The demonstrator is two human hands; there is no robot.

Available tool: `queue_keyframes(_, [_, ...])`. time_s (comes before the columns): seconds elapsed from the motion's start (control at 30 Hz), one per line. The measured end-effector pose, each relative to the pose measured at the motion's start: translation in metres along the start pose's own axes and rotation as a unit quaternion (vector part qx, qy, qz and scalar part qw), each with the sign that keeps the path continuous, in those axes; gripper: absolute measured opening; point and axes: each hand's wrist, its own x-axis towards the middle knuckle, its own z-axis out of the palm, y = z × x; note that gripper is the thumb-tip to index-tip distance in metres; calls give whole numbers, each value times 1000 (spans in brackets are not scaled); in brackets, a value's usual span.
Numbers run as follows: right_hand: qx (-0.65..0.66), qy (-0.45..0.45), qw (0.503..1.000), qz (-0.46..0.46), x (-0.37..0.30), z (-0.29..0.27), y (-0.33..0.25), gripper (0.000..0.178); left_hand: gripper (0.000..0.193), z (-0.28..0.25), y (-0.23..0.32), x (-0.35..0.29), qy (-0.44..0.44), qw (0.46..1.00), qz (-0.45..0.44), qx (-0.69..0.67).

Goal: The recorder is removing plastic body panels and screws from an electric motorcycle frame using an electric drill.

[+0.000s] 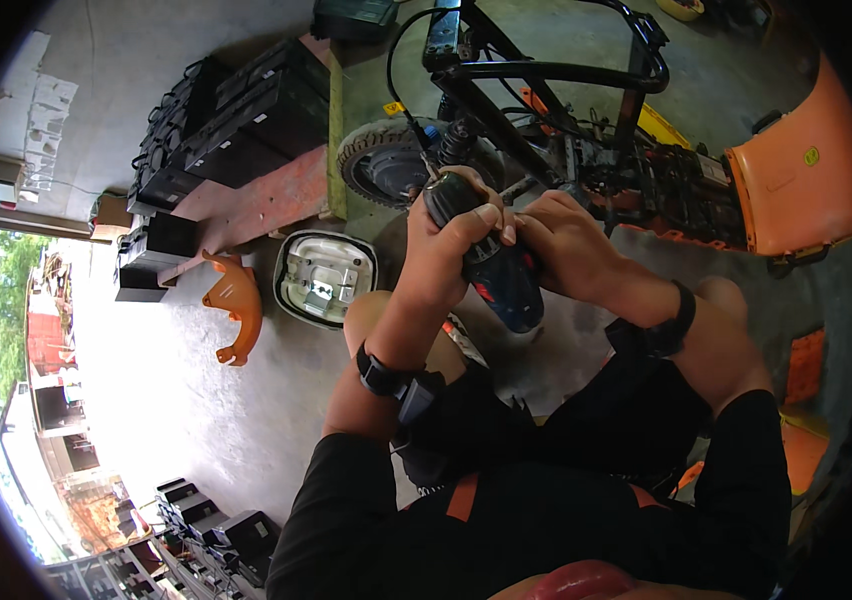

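Observation:
A dark blue and black cordless drill (506,288) is held up in front of my knees. Its front end, with a thin bit in it, points up and away toward the scooter frame. My left hand (448,240) is wrapped around the front part of the drill near the chuck. My right hand (568,242) closes against the drill's right side, its fingertips meeting the left hand's; the drill's handle is hidden. Just beyond stands a stripped black scooter frame (536,70) with a rear wheel (376,165) and a shock absorber (458,140) near the bit.
A white-rimmed plastic shell (326,278) and an orange curved panel (234,308) lie on the floor at left. Black cases (261,120) stand on a reddish plank (256,215). An orange body panel (796,170) is at right. More black boxes (216,520) sit at lower left.

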Motion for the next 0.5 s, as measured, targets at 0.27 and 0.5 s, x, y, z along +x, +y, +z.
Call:
queue_keyframes(0.27, [-10,4,1000,4,0,-6,-2,48,25,2,-2,1,-14,1000,-3,6])
queue_keyframes(0.5, [-3,1,1000,12,-1,-7,-2,47,25,2,-2,1,-18,1000,-3,7])
